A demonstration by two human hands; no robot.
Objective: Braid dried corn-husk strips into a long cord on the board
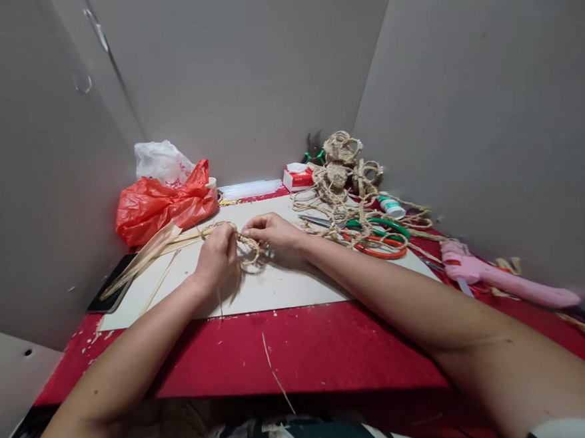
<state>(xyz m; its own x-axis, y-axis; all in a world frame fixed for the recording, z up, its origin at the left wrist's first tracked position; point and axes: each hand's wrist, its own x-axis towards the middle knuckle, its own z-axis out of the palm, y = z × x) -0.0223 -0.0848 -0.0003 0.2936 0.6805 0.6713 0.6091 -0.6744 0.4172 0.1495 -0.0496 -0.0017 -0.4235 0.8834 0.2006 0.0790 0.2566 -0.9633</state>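
Observation:
In the head view, a braided straw cord hangs in a small loop between my hands, above a white board. My left hand is closed in a pinch around the cord, its fingertips turned inward. From the other side, my right hand pinches the cord between thumb and fingers, close to the left fingertips. Long flat pale straw strips trail leftward from the work. The exact grip points are partly hidden by the fingers.
The white board lies on a red cloth. Scissors with green and orange handles sit amid tangled cord. A pink glue gun is at right. Red plastic bag, phone and tissue pack surround the board.

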